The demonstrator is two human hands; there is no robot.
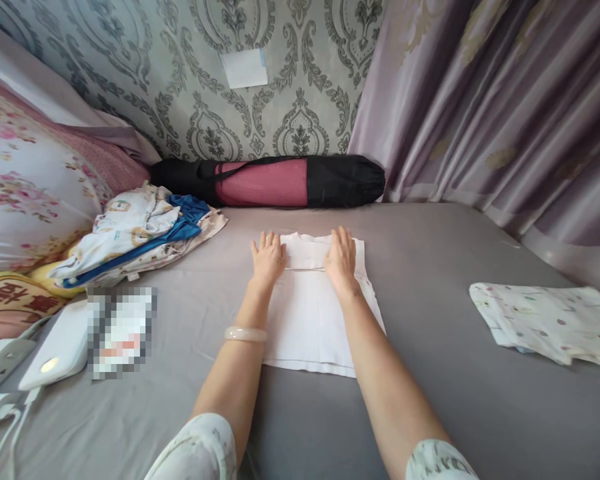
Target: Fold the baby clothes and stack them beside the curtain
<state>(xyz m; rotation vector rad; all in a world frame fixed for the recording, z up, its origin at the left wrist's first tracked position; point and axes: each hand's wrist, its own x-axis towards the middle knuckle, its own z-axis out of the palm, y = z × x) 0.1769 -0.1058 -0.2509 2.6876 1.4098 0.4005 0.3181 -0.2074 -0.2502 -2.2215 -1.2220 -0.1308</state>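
Note:
A plain white cloth garment (pixel 315 317) lies flat on the bed, its far part folded over into a band that ends in a crease across it. My left hand (pixel 269 257) rests at the left end of that band, fingers stretched forward and slightly apart. On the band's right part lies my right hand (pixel 341 257), its fingers also stretched out, with the thumb side turned inward. Neither hand grips the fabric. My forearms cover parts of the garment's two sides, so its exact kind is hard to tell.
A grey sheet (pixel 430 320) covers the bed. Along the wall lies a black and pink roll bag (pixel 260 182). Clothes (pixel 140 220) are piled at left, near a white power bank (pixel 63 343) and power strip (pixel 3 363). At right lies a folded patterned cloth (pixel 550 320).

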